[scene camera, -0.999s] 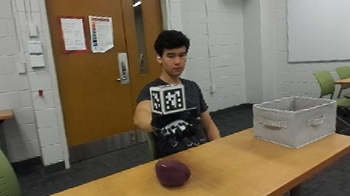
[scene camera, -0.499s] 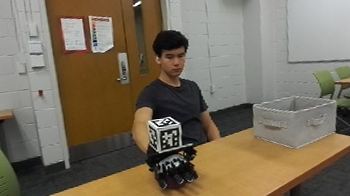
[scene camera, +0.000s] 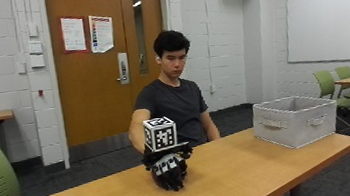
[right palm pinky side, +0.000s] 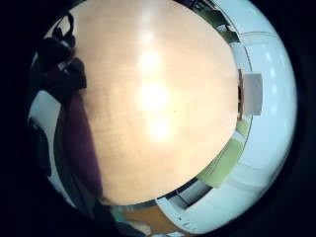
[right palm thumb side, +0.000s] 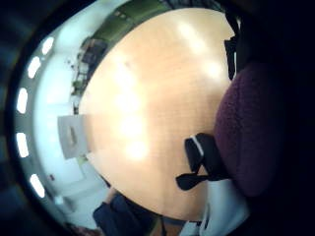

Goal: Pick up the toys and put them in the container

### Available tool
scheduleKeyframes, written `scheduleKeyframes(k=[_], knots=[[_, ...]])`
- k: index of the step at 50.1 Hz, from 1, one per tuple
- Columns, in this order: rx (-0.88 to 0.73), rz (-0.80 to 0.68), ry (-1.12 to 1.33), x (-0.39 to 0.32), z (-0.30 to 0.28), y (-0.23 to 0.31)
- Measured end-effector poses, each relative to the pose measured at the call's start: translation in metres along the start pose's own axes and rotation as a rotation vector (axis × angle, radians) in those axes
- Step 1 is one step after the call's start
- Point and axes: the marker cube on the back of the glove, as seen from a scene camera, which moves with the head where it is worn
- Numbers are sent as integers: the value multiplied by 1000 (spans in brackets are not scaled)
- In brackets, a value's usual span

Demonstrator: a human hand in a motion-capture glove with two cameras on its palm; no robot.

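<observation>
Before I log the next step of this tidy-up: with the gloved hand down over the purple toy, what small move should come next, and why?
Probably lift the toy straight up off the table. The gloved right hand is down on the tabletop, and the thumb-side palm view shows the purple plush toy close against the palm with fingers beside it. The grey container stands apart, toward the table's end, so the toy must clear the surface first.

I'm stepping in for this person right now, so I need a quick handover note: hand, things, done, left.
Right hand: down on the table, fingers wrapped over the purple toy; in the outside view the glove hides the toy.
Container: upright at the table's end, apart from the hand.
Done: toy reached and covered, not lifted.
Left: lift it, carry it across, drop it into the container. No other toys show.
</observation>
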Motion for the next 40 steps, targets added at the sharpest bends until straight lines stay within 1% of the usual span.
scheduleKeyframes(k=[4,9,16,25,30,35,40], knots=[[35,-9,65,-6,-2,6],[42,-19,112,-9,-5,6],[-21,13,104,-12,-3,2],[-31,19,62,-20,-18,1],[12,11,50,-36,-54,2],[64,-14,33,-59,-105,-1],[139,-56,9,-97,-163,-3]])
